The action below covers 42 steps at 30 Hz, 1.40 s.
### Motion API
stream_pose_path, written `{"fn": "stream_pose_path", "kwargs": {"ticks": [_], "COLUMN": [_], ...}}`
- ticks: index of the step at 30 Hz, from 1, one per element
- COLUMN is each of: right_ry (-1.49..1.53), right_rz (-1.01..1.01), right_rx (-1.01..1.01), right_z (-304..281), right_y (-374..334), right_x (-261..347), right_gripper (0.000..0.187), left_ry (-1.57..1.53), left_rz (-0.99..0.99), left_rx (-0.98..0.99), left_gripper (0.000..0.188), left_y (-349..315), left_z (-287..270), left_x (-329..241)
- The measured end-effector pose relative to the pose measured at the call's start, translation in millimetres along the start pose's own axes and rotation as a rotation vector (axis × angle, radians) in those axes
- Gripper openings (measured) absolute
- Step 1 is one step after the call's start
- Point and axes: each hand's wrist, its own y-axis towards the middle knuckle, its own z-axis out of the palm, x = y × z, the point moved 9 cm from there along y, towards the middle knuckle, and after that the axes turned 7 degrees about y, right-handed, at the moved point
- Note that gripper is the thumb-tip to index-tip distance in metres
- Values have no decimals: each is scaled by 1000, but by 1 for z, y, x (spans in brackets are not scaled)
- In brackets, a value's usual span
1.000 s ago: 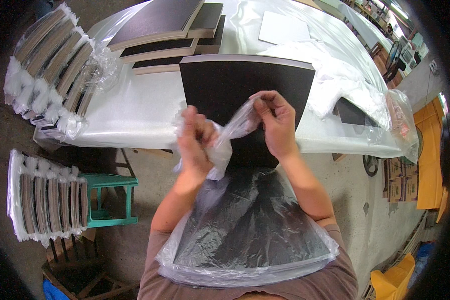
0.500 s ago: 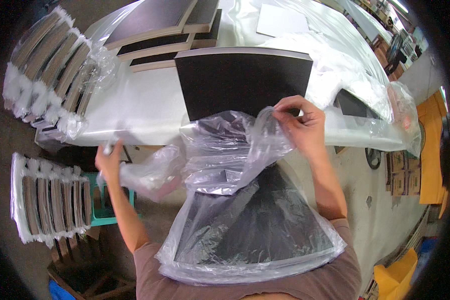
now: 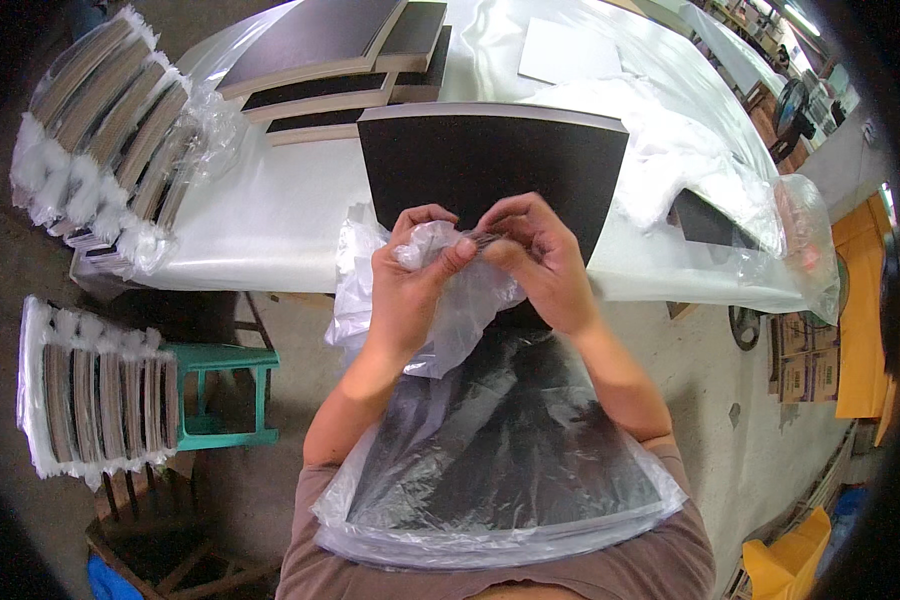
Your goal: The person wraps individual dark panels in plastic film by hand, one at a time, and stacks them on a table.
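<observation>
A clear plastic bag (image 3: 470, 300) is gathered at its mouth between both hands, just above the near edge of the tabletop (image 3: 270, 225). The film is thin, glossy and crumpled into soft folds there, while lower down it is stretched smooth over a dark flat board (image 3: 510, 450) that leans against the person's chest. The left hand (image 3: 410, 285) is closed around a bunched wad of the film, its fingers (image 3: 425, 222) curled tight. The right hand (image 3: 540, 260) is pinched on the same gathered film, thumb against fingertips. A second board (image 3: 490, 165), matte black with a pale edge (its far side bent by the lens), is laid flat on the tabletop behind the hands. The tabletop is covered with white sheeting. Further back, stacked dark panels (image 3: 330, 60) with light-brown edges are seen. At the left, rows of bagged boards (image 3: 100, 400) are stood on edge beside a green stool (image 3: 225, 395).
</observation>
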Motion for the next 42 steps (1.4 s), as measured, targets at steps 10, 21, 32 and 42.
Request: {"fn": "stream_pose_path", "kwargs": {"ticks": [10,21,32,42], "right_ry": [-315,581,505,357], "right_rz": [-251,770,399,302], "right_rx": [-10,960,1140,619], "right_z": [2,41,25,-21], "right_y": [5,-65,-102,-59], "right_x": [11,-25,-4,-13], "right_gripper": [12,61,67,76], "left_ry": [-363,-288,394,-535], "left_rz": [-263,-112,44,-269], "left_rx": [186,-213,1113,-104], "left_gripper": [23,34,65,61], "left_y": [-8,-13,-73,-24], "left_z": [9,-52,1,-54], "left_x": [22,4,62,52]}}
